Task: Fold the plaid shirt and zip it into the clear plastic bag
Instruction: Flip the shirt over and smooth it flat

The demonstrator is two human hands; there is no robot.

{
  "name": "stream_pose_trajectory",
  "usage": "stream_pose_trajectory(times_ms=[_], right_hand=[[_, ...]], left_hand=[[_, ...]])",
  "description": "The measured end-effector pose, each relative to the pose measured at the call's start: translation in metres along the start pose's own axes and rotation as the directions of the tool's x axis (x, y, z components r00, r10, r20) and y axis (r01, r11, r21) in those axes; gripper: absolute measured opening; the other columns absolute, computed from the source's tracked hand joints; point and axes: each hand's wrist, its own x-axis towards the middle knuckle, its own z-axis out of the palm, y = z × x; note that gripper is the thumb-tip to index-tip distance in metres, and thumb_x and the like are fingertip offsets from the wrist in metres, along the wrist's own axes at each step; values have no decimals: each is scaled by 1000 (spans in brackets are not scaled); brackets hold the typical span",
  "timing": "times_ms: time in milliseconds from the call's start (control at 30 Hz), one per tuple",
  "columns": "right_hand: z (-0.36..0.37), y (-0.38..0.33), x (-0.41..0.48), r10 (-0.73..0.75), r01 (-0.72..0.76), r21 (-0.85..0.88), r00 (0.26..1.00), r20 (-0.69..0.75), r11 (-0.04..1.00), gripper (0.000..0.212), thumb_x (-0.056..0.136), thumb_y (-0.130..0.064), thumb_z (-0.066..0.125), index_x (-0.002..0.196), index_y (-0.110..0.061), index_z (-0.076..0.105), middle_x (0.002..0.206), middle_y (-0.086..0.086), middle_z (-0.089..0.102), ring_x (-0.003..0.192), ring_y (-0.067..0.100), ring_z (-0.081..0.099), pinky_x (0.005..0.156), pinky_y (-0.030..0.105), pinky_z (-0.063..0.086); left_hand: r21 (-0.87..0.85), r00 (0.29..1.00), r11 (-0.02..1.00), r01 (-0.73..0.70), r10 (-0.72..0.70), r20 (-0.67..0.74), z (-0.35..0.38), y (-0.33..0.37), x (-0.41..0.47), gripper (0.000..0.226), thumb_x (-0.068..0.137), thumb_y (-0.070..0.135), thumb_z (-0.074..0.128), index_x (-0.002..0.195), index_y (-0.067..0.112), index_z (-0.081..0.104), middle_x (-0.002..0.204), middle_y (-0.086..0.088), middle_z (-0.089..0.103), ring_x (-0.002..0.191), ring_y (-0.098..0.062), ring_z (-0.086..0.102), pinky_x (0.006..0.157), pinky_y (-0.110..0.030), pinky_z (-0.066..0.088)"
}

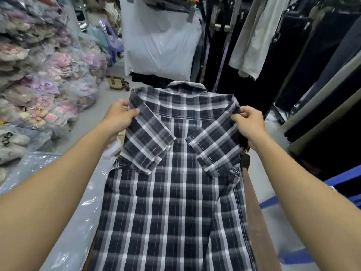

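A dark plaid shirt [175, 182] is laid back-side up along a narrow brown tabletop [254, 212], collar at the far end, with both short sleeves folded inward across the back. The shirt's left shoulder edge is pinched between thumb and fingers of the left hand [119, 118], while the right shoulder edge is gripped in the closed fingers of the right hand [250, 124]. Clear plastic bags [78, 202] are spread flat just beside the shirt on the left. Bagged garments [45, 75] are stacked high at far left; dark clothes [312, 65] are hung on racks to the right.
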Motion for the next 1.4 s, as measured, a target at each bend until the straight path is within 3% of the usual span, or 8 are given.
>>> stream_pose_trajectory(times_ms=[200, 500, 633, 833, 933, 1100, 1267, 1400], right_hand=[[-3, -15, -12, -129, 131, 81, 991, -27, 988, 17, 92, -16, 64, 81, -28, 65, 75, -2, 58, 73, 16, 56, 69, 34, 51], [-10, 87, -100, -87, 84, 24, 965, 248, 996, 15, 85, -2, 73, 93, -12, 65, 88, 17, 68, 78, 15, 65, 76, 31, 50], [-24, 131, -148, -67, 109, -59, 873, 482, 992, 36, 77, 4, 79, 82, -27, 62, 79, -15, 64, 75, -5, 60, 70, 13, 45], [-28, 191, -183, 30, 293, -378, 755, 655, 878, 53, 69, 9, 61, 80, -43, 54, 100, -4, 52, 92, 18, 54, 77, 36, 50], [-27, 196, -183, 139, 311, -462, 687, 713, 830, 53, 73, 12, 63, 90, -37, 58, 112, -10, 47, 102, 15, 53, 86, 28, 49], [-26, 175, -167, 370, -171, -359, 699, 612, 917, 34, 86, 20, 49, 100, -5, 67, 115, 2, 56, 94, 14, 62, 65, 23, 53], [-17, 175, -163, 596, -594, -146, 694, 403, 791, 14, 98, -19, 59, 109, -12, 64, 114, 9, 71, 94, 21, 73, 68, 32, 57], [-15, 160, -165, 624, -670, -106, 607, 493, 735, 28, 82, -15, 78, 101, 1, 64, 92, 17, 76, 70, 21, 70, 56, 31, 60]], left_hand=[[-41, 998, 998, -54, 55, 28, -10, 9, -8, 13, 94, 10, 62, 89, 19, 55, 100, -10, 68, 91, -23, 67, 82, -37, 55], [136, 891, 990, 46, -102, 441, -43, -94, -87, 27, 83, 15, 77, 103, 3, 65, 109, -23, 66, 107, -37, 60, 100, -46, 44], [275, 813, 951, 143, -271, 515, -61, -148, -123, 28, 88, -6, 62, 79, 19, 71, 97, -13, 54, 90, -25, 47, 78, -34, 39], [416, 716, 869, 268, -469, 517, -66, -183, -147, 37, 83, -17, 59, 87, 13, 80, 91, -4, 64, 84, -17, 56, 71, -22, 52], [401, 745, 843, 358, -517, 421, -63, -191, -143, 27, 88, -11, 53, 85, 6, 74, 101, -10, 64, 83, -20, 60, 76, -29, 56], [182, 788, 824, 537, -567, 241, -35, -174, -137, 4, 96, 12, 57, 99, 11, 55, 103, -12, 63, 83, -19, 61, 72, -31, 52], [70, 739, 763, 643, -642, 205, -15, -173, -131, 66, 80, 29, 80, 134, 6, 51, 140, -12, 53, 134, -31, 45, 108, -42, 38], [53, 671, 701, 711, -700, 244, -10, -167, -127, 37, 87, 17, 72, 119, 3, 61, 114, -17, 71, 104, -32, 68, 93, -47, 53]])
